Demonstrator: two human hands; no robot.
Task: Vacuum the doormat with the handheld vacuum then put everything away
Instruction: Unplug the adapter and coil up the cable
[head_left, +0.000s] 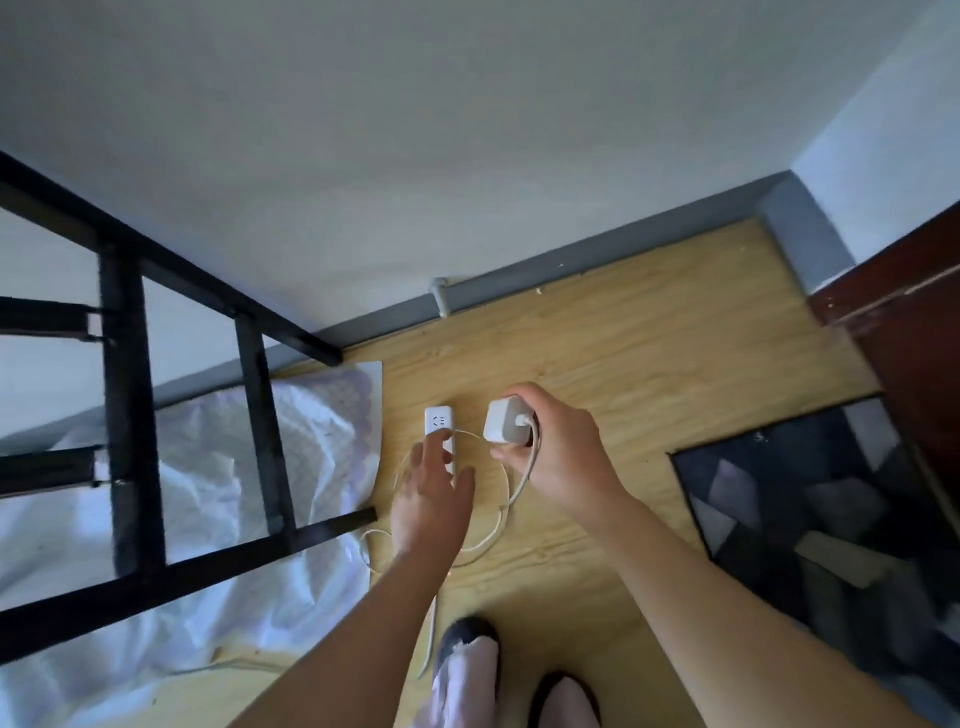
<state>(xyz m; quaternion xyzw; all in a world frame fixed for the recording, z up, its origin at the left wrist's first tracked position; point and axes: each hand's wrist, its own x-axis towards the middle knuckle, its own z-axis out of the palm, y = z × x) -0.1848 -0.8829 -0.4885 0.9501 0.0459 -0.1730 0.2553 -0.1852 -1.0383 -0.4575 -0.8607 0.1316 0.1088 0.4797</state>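
The left hand (431, 499), fingers straight and spread, touched the long white plastic power strip (439, 422) on the floor. Just right of it, the right hand (561, 457) gripped a square white charger block (503, 427), its pale cable (503, 519) looping beneath the 2 hands. The dark, geometric-patterned doormat (810, 514) lay flat, well right of the right hand.

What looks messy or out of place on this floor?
Nothing is broken or spilled. The white cable lies in loose loops on the wood floor beside the power strip, running to the charger gripped by the right hand. A crumpled white sheet bunches under the black frame. A small pale crumb sits by the baseboard.
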